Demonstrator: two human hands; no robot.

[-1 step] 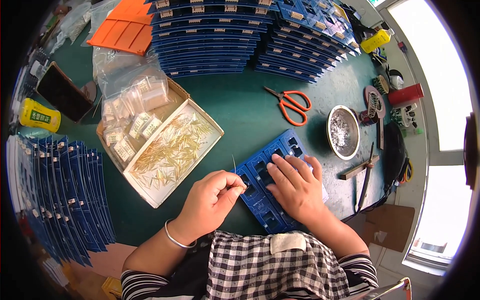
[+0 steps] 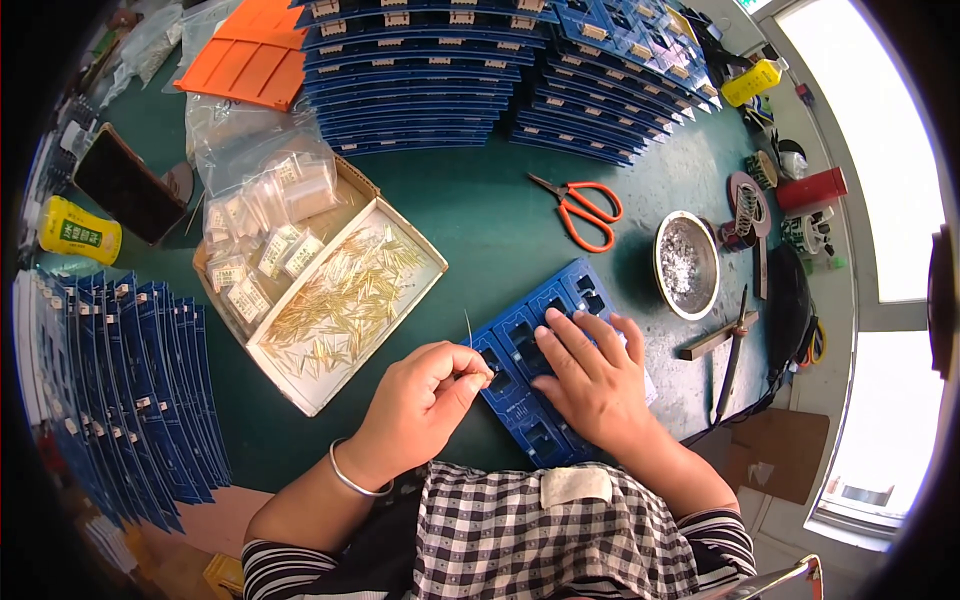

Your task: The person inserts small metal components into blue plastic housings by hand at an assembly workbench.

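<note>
My left hand [image 2: 430,395] is closed in a pinch at the left edge of a blue circuit board panel [image 2: 530,400]. A thin wire lead [image 2: 467,322] sticks up from between its fingertips; whatever body it has is hidden by them. My right hand [image 2: 597,382] lies over the panel with its fingers spread, pressing on its upper face. The panel sits at a slant on the green table and has several dark square openings. Left of it stands a shallow cardboard box [image 2: 415,235], whose white compartment holds many loose gold-coloured leaded parts [image 2: 345,300].
Red-handled scissors [image 2: 585,210] lie beyond the panel. A metal bowl of silvery scraps [image 2: 703,225] and a soldering iron [image 2: 737,350] are on the right. Stacked blue boards [image 2: 420,90] rise at the back, with more boards [image 2: 130,400] at the left. Small bags [image 2: 245,298] fill the box's other compartment.
My right hand has shifted very slightly on the panel. My left hand keeps its pinch in the same place.
</note>
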